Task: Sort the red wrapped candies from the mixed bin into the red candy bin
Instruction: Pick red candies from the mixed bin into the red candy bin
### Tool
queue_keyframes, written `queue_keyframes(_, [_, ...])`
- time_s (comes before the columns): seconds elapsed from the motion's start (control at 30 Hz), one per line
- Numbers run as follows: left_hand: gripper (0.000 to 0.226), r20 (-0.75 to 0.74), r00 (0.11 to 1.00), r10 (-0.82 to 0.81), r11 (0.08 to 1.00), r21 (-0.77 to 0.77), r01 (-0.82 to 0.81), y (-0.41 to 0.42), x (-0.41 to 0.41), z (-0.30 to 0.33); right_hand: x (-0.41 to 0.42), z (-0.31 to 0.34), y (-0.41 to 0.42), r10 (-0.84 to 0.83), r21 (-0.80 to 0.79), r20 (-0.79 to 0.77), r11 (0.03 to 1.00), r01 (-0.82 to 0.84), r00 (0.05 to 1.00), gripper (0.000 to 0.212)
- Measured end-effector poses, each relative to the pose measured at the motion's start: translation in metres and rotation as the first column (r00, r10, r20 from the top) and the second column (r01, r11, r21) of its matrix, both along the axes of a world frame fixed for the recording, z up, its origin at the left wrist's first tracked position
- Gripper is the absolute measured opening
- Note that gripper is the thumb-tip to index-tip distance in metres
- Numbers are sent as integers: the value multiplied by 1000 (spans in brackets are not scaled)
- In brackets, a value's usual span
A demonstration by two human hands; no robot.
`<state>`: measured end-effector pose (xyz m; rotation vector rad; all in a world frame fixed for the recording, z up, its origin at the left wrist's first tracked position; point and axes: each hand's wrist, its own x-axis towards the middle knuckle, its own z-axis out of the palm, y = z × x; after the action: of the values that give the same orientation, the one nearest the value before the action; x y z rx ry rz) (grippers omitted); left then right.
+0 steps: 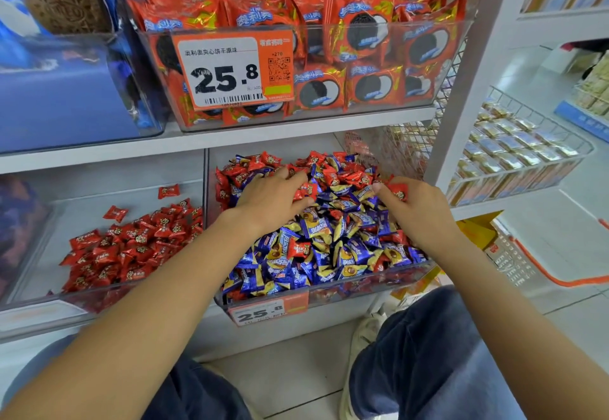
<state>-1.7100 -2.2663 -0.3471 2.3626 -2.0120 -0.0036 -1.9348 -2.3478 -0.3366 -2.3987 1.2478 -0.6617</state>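
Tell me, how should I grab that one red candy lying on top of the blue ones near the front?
Pinch the red candy across its plump middle, coming straight down from above. It lies flat on the blue candies, its top face bare, while neighbours crowd its edges, so a sideways approach would likely snag them.

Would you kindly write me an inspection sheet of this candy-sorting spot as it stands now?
Surface: white shelf holding clear bins.
Job's things: mixed bin heaped with red and blue-yellow candies; red candy bin, left of it, partly filled with red candies only.
Clutter: biscuit packs bin above, with a 25.8 price tag.
Hands: left hand rests spread on the red candies at the back of the mixed bin; right hand pinches a red candy.
Cables: nothing seen.
Surroundings: wire basket of packs to the right; tiled floor.
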Motion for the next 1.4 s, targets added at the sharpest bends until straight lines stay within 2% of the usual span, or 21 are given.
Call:
queue_keyframes(0.1, [49,-142,990,-5,998,-69,-4,3,3,-4,3,4,4,145,103,45,983,-149,988,17])
queue_keyframes(0.23, [49,-461,886,54,982,-136,-131,9,10,4,19,-2,4,369,81,-210,929,-360,905,30])
queue_keyframes(0.33, [23,-604,794,73,968,-149,-202,17,18,6,32,-9,4,375,27,-434,914,-404,819,49])
queue_keyframes(0.4, [29,-678,730,86,963,-131,-235,25,24,8,39,-12,4,338,-26,-569,904,-427,750,59])
queue_keyframes(0.5, [32,-722,684,107,966,-87,-243,35,25,11,46,-14,6,269,-121,-622,895,-430,735,50])
queue_keyframes(0.6, [28,-669,741,52,975,-127,-183,44,14,20,47,-12,8,228,-181,-518,913,-366,824,31])
queue_keyframes(0.7, [29,-552,830,-80,992,-124,13,59,-7,24,39,-7,10,219,-162,-286,949,-272,933,24])
queue_keyframes(0.77, [26,-404,900,-163,987,-74,146,67,-21,19,31,-5,11,181,-173,-123,964,-201,976,19])
queue_keyframes(0.83, [38,-195,957,-215,976,-3,219,70,-30,10,21,-3,10,136,-179,-55,973,-144,989,20])
queue_keyframes(0.97, [58,7,977,-215,972,101,214,68,-39,-3,-7,0,-2,71,-84,-223,992,-91,972,34])
queue_keyframes(1.07, [64,103,969,-223,968,142,208,68,-48,-4,-23,3,-8,92,-35,-379,993,-114,921,28])
queue_keyframes(1.13, [62,145,963,-225,966,160,202,67,-51,-3,-26,4,-5,177,17,-458,981,-191,871,22])
queue_keyframes(1.2, [64,142,967,-213,968,168,189,65,-51,-1,-21,3,1,297,129,-478,955,-269,826,22])
queue_keyframes(1.27, [66,100,977,-187,971,172,168,63,-50,0,-14,0,6,334,161,-480,942,-293,811,33])
queue_keyframes(1.4, [69,22,992,-121,983,139,116,64,-46,-2,-10,-1,-2,176,30,-463,983,-182,869,54])
